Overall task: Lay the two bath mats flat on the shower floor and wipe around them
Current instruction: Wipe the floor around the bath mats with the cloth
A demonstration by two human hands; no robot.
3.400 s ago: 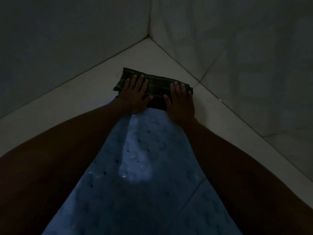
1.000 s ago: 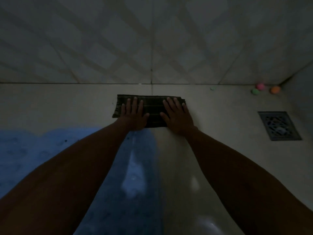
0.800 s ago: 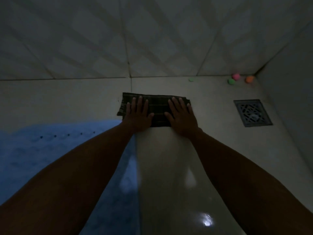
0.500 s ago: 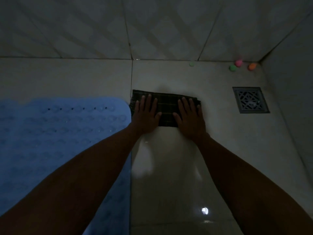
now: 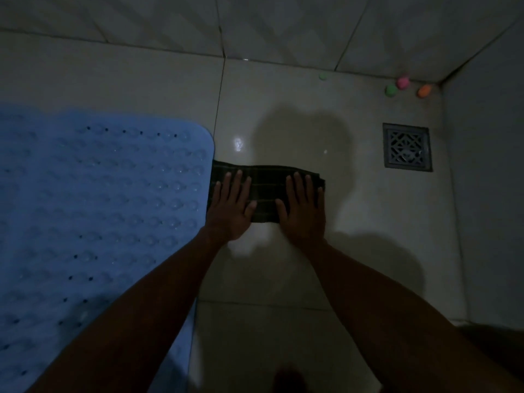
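Cloth (image 5: 265, 194) now drawn back beside blue mat (image 5: 93, 211), left hand (image 5: 231, 207) and right hand (image 5: 303, 208) flat, grip apart.

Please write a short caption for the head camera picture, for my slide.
Both hands press a dark folded cloth flat on the tiled floor beside the blue bath mat.

Dim, grainy view: a small glare spot on the floor tile (image 5: 239, 143), soft shadows, wide-angle bending at edges.

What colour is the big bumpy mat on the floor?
Light blue, dotted with rows of raised bumps and small holes: the bath mat, seen in the head view.
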